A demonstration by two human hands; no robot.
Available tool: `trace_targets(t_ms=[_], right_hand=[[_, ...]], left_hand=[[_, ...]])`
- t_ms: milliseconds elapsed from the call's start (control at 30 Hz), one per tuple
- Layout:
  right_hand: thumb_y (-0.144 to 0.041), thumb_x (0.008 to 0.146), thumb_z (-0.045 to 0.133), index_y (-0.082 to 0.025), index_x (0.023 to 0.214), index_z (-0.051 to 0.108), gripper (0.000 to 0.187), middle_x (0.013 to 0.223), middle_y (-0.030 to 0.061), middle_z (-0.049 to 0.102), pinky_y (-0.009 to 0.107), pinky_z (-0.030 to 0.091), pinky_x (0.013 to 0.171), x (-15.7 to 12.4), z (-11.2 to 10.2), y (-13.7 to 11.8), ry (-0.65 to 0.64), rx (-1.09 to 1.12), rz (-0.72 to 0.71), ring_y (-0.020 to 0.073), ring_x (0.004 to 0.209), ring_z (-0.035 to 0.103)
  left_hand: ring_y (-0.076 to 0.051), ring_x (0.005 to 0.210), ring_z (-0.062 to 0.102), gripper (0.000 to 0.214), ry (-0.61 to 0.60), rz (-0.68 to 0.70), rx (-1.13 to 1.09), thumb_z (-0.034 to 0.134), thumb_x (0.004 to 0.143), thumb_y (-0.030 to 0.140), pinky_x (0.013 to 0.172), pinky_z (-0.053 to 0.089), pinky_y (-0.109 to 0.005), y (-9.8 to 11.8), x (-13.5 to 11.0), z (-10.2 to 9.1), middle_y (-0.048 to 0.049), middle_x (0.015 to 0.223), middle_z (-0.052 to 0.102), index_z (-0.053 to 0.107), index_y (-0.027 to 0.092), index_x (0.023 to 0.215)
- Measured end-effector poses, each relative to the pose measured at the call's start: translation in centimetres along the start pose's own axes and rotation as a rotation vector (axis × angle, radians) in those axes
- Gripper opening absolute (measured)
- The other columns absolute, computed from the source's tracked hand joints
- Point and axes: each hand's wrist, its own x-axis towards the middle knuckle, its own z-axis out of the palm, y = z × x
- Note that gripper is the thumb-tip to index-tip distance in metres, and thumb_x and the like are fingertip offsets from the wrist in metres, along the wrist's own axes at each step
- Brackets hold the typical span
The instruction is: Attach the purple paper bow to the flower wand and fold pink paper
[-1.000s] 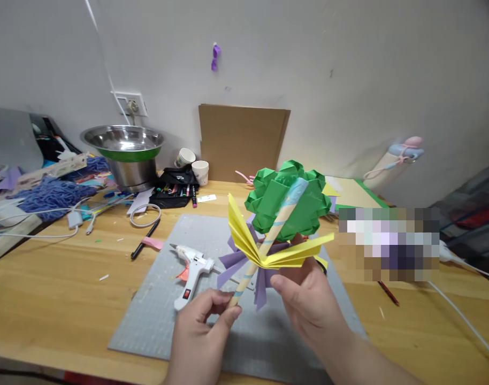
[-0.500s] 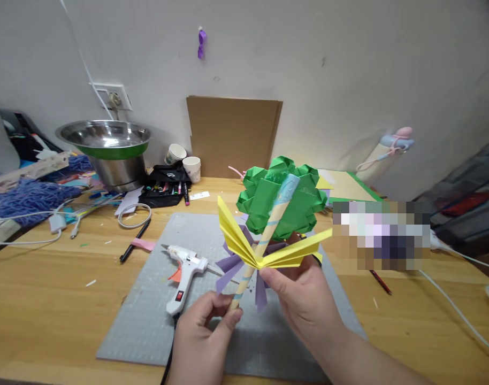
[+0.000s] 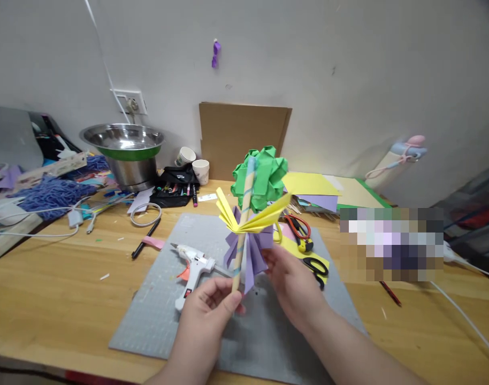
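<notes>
Left hand (image 3: 210, 310) pinches low end of stick (image 3: 239, 255) between thumb and fingers. Right hand (image 3: 290, 283) curled at right edge of purple paper (image 3: 256, 255); cannot tell if it grips. Stick held up over gray mat (image 3: 156, 323), top leaning bit to right. Green paper flower (image 3: 269, 184) behind stick's top. Yellow folded paper (image 3: 268, 215) spreads like wings lower down, just above purple folds. White glue gun (image 3: 194, 264) lies on mat, left of stick. Black scissors (image 3: 317, 266) on right. Metal bowl (image 3: 122, 140) back left.

Wooden table (image 3: 68, 299), gray mat (image 3: 156, 315), black pouch (image 3: 175, 200), black pen (image 3: 139, 249)
</notes>
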Motion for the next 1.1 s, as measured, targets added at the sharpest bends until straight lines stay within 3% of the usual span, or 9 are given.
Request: trace_targets(t_ms=[133, 267, 400, 467, 600, 800, 967, 1033, 1100], right_hand=[[-0.042, 0.078, 0.071, -0.016, 0.077, 0.075, 0.027, 0.074, 0.0044, 0.068, 0.031, 0.043, 0.075, -0.8, 0.5, 1.5, -0.136, -0.059, 0.134, 0.0179, 0.073, 0.058], [-0.047, 0.080, 0.067, -0.013, 0.075, 0.071, 0.035, 0.057, -0.0029, 0.052, 0.027, 0.040, 0.060, -1.7, 1.5, 1.8, -0.232, -0.049, 0.178, 0.0104, 0.052, 0.045], [-0.049, 0.087, 0.057, -0.013, 0.080, 0.069, 0.039, 0.062, -0.0022, 0.050, 0.026, 0.040, 0.063, -1.8, 1.6, 2.0, -0.242, -0.033, 0.189, 0.0106, 0.056, 0.044], [-0.049, 0.088, 0.055, -0.012, 0.073, 0.065, 0.041, 0.062, -0.0014, 0.051, 0.027, 0.040, 0.065, -1.8, 1.4, 2.1, -0.258, -0.029, 0.191, 0.0116, 0.059, 0.045], [-0.042, 0.082, 0.065, -0.014, 0.060, 0.058, 0.036, 0.057, -0.0026, 0.049, 0.024, 0.038, 0.064, -1.8, 1.0, 2.4, -0.266, -0.025, 0.183, 0.0112, 0.059, 0.045], [-0.040, 0.079, 0.070, -0.014, 0.085, 0.073, 0.027, 0.057, -0.0048, 0.046, 0.022, 0.035, 0.056, -1.8, 1.0, 2.6, -0.203, -0.021, 0.199, 0.0069, 0.050, 0.035], [-0.043, 0.075, 0.074, -0.015, 0.087, 0.076, 0.032, 0.069, 0.0027, 0.062, 0.022, 0.035, 0.051, -1.9, 1.0, 2.5, -0.157, -0.028, 0.209, 0.0103, 0.056, 0.046], [-0.042, 0.074, 0.075, -0.015, 0.086, 0.076, 0.029, 0.073, 0.0040, 0.067, 0.023, 0.039, 0.056, -1.9, 0.9, 2.5, -0.122, -0.031, 0.177, 0.0129, 0.064, 0.053], [-0.040, 0.072, 0.077, -0.016, 0.084, 0.077, 0.026, 0.071, 0.0033, 0.069, 0.025, 0.043, 0.069, -1.7, 0.8, 2.4, -0.093, -0.028, 0.137, 0.0145, 0.073, 0.058]], left_hand=[[-0.012, 0.057, 0.063, 0.016, -0.024, -0.030, -0.092, 0.078, 0.068, 0.030, 0.063, 0.048, -0.023, -0.1, 0.2, 0.2, -0.0031, 0.068, 0.073, 0.075, 0.017, 0.077], [-0.011, 0.057, 0.062, 0.024, -0.041, -0.063, -0.185, 0.080, 0.066, 0.033, 0.063, 0.048, -0.022, -0.6, 0.3, 0.6, -0.0032, 0.068, 0.073, 0.077, 0.018, 0.084], [-0.009, 0.057, 0.060, 0.026, -0.060, -0.079, -0.247, 0.081, 0.065, 0.036, 0.061, 0.048, -0.020, -0.7, 0.7, 0.9, -0.0028, 0.068, 0.071, 0.078, 0.017, 0.084], [-0.009, 0.057, 0.059, 0.025, -0.069, -0.082, -0.261, 0.080, 0.067, 0.036, 0.060, 0.047, -0.019, -0.7, 0.8, 1.0, -0.0023, 0.068, 0.070, 0.078, 0.017, 0.082], [-0.007, 0.055, 0.055, 0.022, -0.089, -0.073, -0.263, 0.079, 0.068, 0.039, 0.059, 0.046, -0.017, -0.6, 0.8, 1.3, -0.0001, 0.063, 0.066, 0.076, 0.017, 0.072], [-0.009, 0.056, 0.054, 0.026, -0.135, -0.054, -0.201, 0.074, 0.072, 0.042, 0.060, 0.047, -0.019, -1.1, 0.6, 1.9, -0.0006, 0.062, 0.064, 0.076, 0.016, 0.077], [-0.016, 0.063, 0.060, 0.027, -0.157, -0.018, -0.073, 0.070, 0.077, 0.040, 0.060, 0.050, -0.027, -1.7, 0.2, 1.3, -0.0049, 0.071, 0.067, 0.074, 0.015, 0.084], [-0.017, 0.065, 0.060, 0.024, -0.125, 0.010, -0.024, 0.069, 0.078, 0.038, 0.056, 0.048, -0.026, -1.8, -0.4, 0.6, -0.0047, 0.078, 0.066, 0.071, 0.017, 0.089], [-0.015, 0.069, 0.057, 0.014, -0.020, 0.139, 0.048, 0.067, 0.081, 0.033, 0.059, 0.045, -0.024, -1.6, -0.9, -0.3, -0.0005, 0.081, 0.062, 0.066, 0.022, 0.090]])
